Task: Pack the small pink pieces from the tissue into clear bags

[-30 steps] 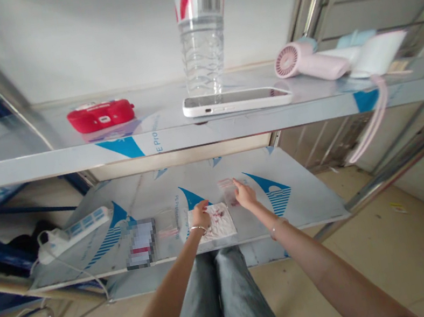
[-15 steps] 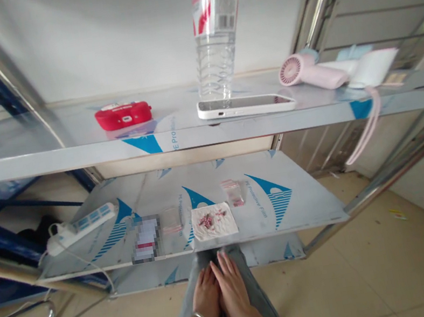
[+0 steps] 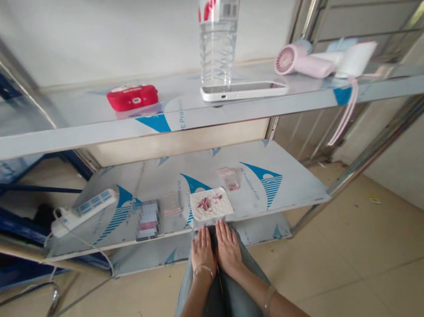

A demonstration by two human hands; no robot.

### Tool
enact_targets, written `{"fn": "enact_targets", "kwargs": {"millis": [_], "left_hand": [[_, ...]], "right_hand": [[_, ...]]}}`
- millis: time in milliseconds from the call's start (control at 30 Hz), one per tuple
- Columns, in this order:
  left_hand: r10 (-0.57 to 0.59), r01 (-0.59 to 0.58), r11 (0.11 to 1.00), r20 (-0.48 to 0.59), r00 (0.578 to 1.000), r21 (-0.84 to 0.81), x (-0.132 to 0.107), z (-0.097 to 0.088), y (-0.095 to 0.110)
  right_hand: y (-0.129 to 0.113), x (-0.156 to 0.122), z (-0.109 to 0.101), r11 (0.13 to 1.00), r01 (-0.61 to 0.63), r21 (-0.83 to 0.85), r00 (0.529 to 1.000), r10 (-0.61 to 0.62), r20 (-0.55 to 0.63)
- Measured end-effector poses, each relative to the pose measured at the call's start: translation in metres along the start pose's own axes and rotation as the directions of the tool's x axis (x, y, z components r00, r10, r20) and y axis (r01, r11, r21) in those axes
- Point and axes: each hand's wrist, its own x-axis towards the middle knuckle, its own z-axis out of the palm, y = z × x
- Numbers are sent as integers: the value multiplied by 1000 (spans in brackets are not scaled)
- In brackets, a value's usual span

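Note:
My left hand lies flat on my left thigh, fingers stretched out and holding nothing. Flat on the other thigh rests my right hand, also open, a small gap between the two. Just beyond the fingertips, on the lower shelf, sits a white cloth or tissue square with a cluster of small dark red and white pieces on it. Clear small plastic bags lie on both sides: one bag to the left, another bag behind right. A phone with a blurred screen is farther left.
A white power strip with a cable is at the lower shelf's left. The upper shelf overhangs behind, carrying a red case, a water bottle, a white-edged phone and a pink handheld fan.
My hands have moved apart from touching each other, each now flat on its own thigh. The camera view has tilted down a little, so the shelves appear higher.

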Motion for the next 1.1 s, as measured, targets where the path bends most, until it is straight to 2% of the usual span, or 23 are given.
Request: {"fn": "enact_targets", "kwargs": {"millis": [167, 367, 567, 767, 1100], "left_hand": [[4, -4, 1000, 84, 996, -5, 0, -14, 4], [6, -3, 1000, 145, 989, -17, -5, -31, -1], [17, -15, 1000, 135, 991, -17, -7, -33, -5], [13, -5, 999, 134, 991, -54, -9, -35, -3], [-74, 76, 997, 136, 988, -9, -3, -25, 8]], "right_hand": [[3, -2, -4, 999, 44, -12, 999, -45, -31], [4, -6, -11, 991, 79, -106, 996, -75, 37], [-1, -8, -17, 989, 78, -123, 993, -66, 98], [-8, -8, -12, 990, 48, -132, 990, -30, 134], [-14, -10, -6, 998, 35, -51, 993, -29, 113]]}}
